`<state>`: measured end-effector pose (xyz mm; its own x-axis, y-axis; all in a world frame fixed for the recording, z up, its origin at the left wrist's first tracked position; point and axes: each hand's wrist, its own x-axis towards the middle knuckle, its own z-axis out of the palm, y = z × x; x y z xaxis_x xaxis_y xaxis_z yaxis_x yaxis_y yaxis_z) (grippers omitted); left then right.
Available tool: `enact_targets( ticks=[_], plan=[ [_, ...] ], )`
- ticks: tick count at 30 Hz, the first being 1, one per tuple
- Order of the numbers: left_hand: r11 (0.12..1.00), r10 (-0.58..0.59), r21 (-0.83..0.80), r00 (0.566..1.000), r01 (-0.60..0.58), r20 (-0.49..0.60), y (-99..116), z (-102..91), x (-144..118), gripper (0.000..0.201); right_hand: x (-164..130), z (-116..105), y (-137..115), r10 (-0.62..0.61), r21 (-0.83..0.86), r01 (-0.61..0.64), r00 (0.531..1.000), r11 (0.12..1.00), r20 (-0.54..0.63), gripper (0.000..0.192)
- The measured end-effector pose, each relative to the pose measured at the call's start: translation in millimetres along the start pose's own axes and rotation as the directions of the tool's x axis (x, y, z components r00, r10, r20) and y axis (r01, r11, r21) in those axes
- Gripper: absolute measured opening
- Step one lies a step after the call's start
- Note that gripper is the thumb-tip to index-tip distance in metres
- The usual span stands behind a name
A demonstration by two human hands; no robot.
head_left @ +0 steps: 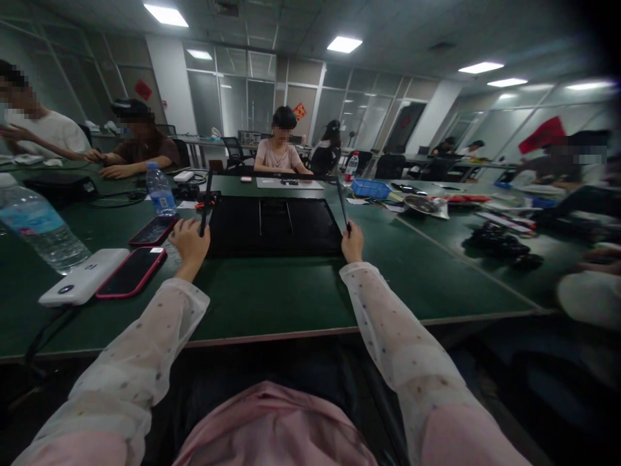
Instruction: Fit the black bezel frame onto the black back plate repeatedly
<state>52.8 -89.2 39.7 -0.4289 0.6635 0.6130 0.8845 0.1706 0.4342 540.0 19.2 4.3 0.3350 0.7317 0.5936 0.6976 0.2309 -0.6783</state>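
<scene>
A flat black panel (233, 226) with a slotted rectangle in its middle lies on the green table in front of me. Above it stands a thin black frame (206, 204), tilted up, its far bar crossing behind the panel. My left hand (190, 247) is closed around the near end of the frame's left bar, close to the panel's left edge. On the other side, my right hand (353, 243) pinches the lower end of the right bar, beside the panel's right edge. Whether the frame touches the panel, I cannot tell.
Left of me are a red-cased phone (132, 272), another phone (153, 230), a white power bank (86, 277), a large water bottle (46, 226) and a smaller bottle (161, 191). A blue basket (371, 189) and black cables (502, 244) lie right. A person (279, 152) sits opposite.
</scene>
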Motion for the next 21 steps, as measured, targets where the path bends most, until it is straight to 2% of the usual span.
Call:
enact_targets(
  ticks=[2,5,14,21],
  plan=[
    [0.999,0.026,-0.019,0.998,-0.027,-0.052,3,-6.2,0,0.038,0,-3,-4,-0.039,0.016,0.04,0.998,0.999,-0.052,0.055],
    [0.999,0.034,-0.025,0.997,-0.035,-0.066,4,-9.6,0,0.038,-2,-5,-9,-0.052,0.021,0.054,0.996,0.998,-0.076,0.054],
    [0.997,-0.065,0.039,0.986,0.06,0.156,-9,10.2,0,0.03,-6,2,1,0.078,-0.048,-0.074,0.992,0.996,0.096,0.047],
    [0.991,-0.13,0.065,0.964,0.118,0.234,-15,15.7,5,0.043,-3,5,5,0.105,-0.031,-0.101,0.982,0.994,0.156,0.044]
  ],
)
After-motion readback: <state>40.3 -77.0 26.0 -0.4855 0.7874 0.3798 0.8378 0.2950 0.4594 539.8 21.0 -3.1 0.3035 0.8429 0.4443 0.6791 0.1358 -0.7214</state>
